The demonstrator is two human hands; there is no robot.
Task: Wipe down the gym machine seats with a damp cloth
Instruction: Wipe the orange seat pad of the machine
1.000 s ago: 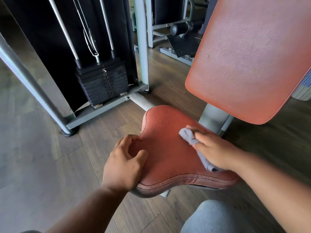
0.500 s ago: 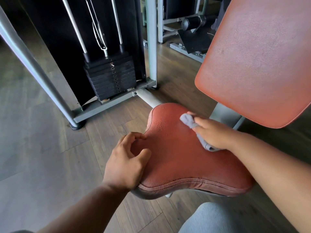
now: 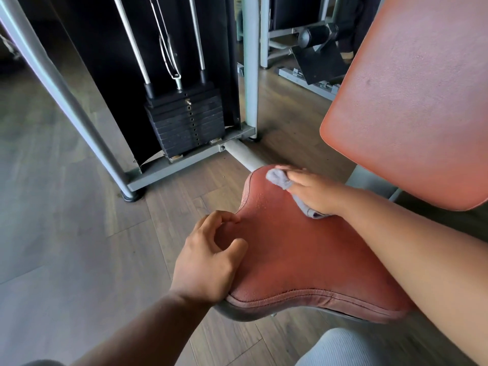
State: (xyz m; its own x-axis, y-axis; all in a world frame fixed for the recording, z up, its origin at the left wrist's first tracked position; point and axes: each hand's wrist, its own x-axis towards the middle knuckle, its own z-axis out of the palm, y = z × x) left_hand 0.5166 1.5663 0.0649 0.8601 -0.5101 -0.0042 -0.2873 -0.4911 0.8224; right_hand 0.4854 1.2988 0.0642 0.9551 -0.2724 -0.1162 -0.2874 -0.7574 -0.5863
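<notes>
While right hand (image 3: 315, 192) presses crumpled grey cloth (image 3: 278, 177), pebbled red seat (image 3: 295, 249) curves.

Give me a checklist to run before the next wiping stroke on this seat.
1. Cloth under right hand: ok.
2. Cloth touching the seat: ok, at its far narrow end.
3. Left hand steadying the seat's left edge: ok.
4. Droplets on the seat's left part: not ok, unwiped.
5. Cloth damp enough: cannot tell.
6. Backrest wiped: cannot tell.
</notes>
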